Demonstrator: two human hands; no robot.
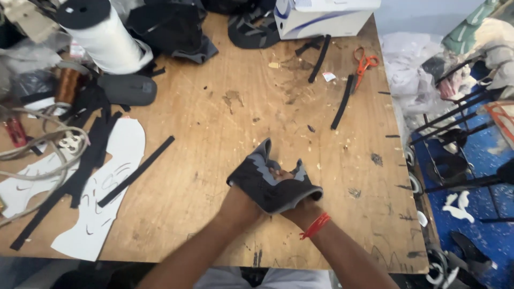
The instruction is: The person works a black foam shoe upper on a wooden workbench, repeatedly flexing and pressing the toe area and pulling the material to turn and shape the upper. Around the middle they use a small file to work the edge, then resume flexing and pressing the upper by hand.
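Between both hands, a dark grey fabric piece (273,182) sits bunched over the fingers; the left hand (243,200) and right hand (300,206) grip it, folding unfinished. Beyond them lie black strips (342,101), then orange scissors (364,64).

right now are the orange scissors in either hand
No, the scissors lie on the table's far right; both hands hold the dark fabric piece.

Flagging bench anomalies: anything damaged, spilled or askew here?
Mostly clutter. The wooden table is stained and gouged mid-top, with black strips scattered askew. Orange scissors lie near the right edge. Both hands hold a dark fabric piece.
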